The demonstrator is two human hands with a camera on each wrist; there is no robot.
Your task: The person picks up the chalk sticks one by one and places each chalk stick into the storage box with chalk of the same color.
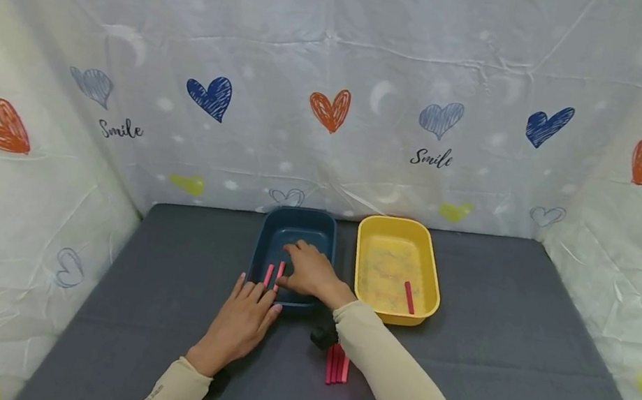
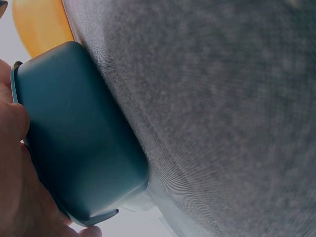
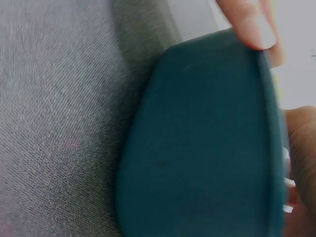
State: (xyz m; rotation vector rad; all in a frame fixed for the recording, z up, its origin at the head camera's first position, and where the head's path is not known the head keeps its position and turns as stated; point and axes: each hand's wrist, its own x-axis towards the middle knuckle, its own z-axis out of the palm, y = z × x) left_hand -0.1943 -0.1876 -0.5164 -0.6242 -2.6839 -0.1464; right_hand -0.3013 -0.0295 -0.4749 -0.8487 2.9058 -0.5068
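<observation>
In the head view my left hand [image 1: 240, 319] lies at the near-left corner of a dark blue bin [image 1: 301, 214]. Its thumb sits at the outside of the rim, with the fingers over it. The left wrist view has the thumb overlapping the edge of this bin [image 2: 79, 128]. Over the bin's inside reaches my right hand [image 1: 314, 273], thumb and forefinger spread apart. Two pink sticks [image 1: 268, 275] lean or lie side by side in the bin. The thumb tip is close to the right-hand stick [image 1: 281, 270]; whether they touch I cannot tell.
A yellow bin [image 1: 386, 267] stands right of the blue one, with a red stick [image 1: 409, 298] in it. Several red and pink sticks [image 1: 336, 367] lie in a row on the grey cloth [image 1: 487, 313], near the right forearm. A printed curtain [image 1: 266, 148] encloses the table.
</observation>
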